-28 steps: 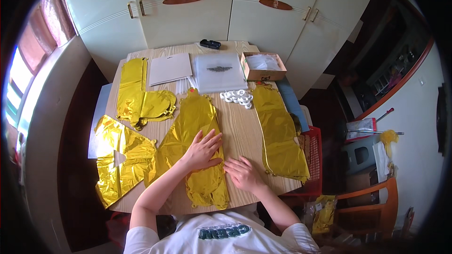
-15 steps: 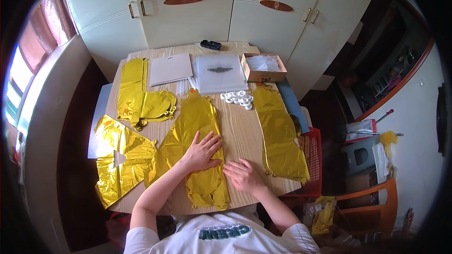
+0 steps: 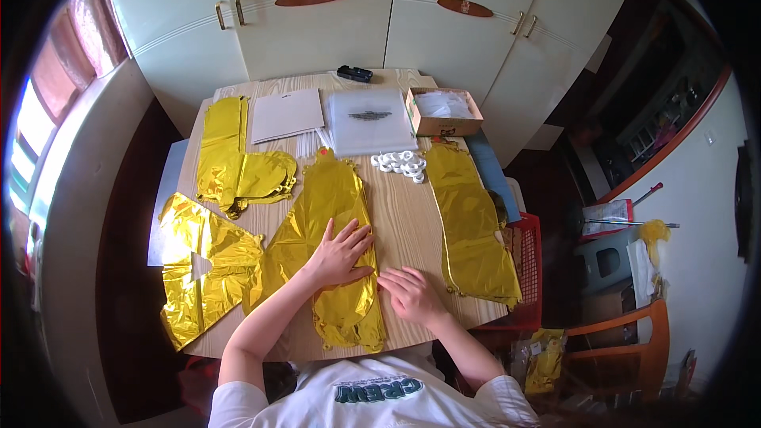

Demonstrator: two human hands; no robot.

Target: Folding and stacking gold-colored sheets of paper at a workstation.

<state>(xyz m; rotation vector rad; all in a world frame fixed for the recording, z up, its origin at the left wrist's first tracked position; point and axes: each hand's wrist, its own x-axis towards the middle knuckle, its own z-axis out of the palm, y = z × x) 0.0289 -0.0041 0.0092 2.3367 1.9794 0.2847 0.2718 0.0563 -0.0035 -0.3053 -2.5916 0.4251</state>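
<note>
From the head view, rests the left hand (image 3: 342,255) flat on the middle gold foil (image 3: 331,190), with moderately spread fingers, gripping nothing. Curls the right hand (image 3: 411,296) beside the foil's right edge, with fingers bent close together; cannot tell whether pinching the film or merely touching. Shows that foil lying mid-way across the wooden table (image 3: 406,222), down near the front edge, meeting the crinkled gold foil (image 3: 226,260) on the left; cannot tell the order of those layers. Could crease or skew the edge by pulling from the right without enough pressure from the left palm. Could tear thin film with a sharp tug or a fingernail. Could drag neighbouring layers along by sliding the left forearm (image 3: 273,313). Could also nudge the far-right gold foil (image 3: 469,226) off the table toward the red basket (image 3: 529,269) with a careless sweep.
</note>
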